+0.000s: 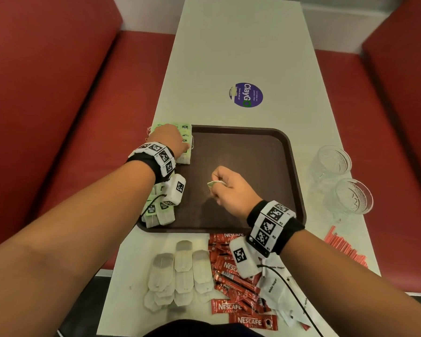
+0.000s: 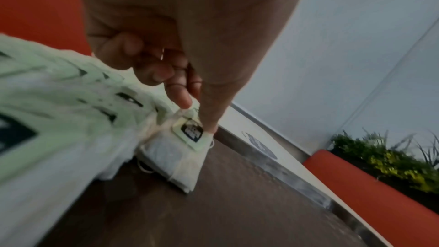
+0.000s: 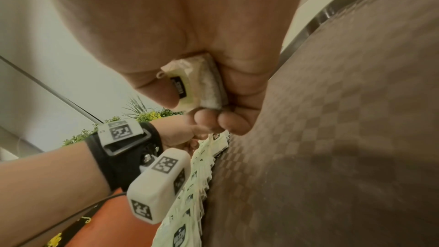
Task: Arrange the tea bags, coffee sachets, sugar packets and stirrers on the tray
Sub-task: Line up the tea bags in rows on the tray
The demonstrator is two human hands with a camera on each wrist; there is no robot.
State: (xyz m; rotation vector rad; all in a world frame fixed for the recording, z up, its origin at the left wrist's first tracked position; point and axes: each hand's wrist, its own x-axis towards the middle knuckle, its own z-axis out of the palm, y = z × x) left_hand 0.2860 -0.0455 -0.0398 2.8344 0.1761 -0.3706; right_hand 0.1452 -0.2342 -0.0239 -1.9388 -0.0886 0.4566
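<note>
A brown tray [image 1: 253, 147] lies mid-table. A row of green-tagged tea bags [image 1: 185, 132] runs along its left side, down to the near left corner [image 1: 159, 215]. My left hand [image 1: 173, 139] is at the far end of the row. In the left wrist view its thumb and a fingertip [image 2: 181, 100] pinch the top of the last tea bag [image 2: 175, 161]. My right hand [image 1: 226, 188] hovers over the tray's middle and grips one tagged tea bag [image 1: 213, 183], seen close between thumb and curled fingers [image 3: 204, 85].
On the near table lie plain tea bags [image 1: 178, 273], red Nescafe sachets [image 1: 233, 288] and white sugar packets [image 1: 277, 285]. Red stirrers [image 1: 345, 249] lie at the right edge, with two glasses [image 1: 333, 161] [image 1: 353, 198] beyond them. Red benches flank the table.
</note>
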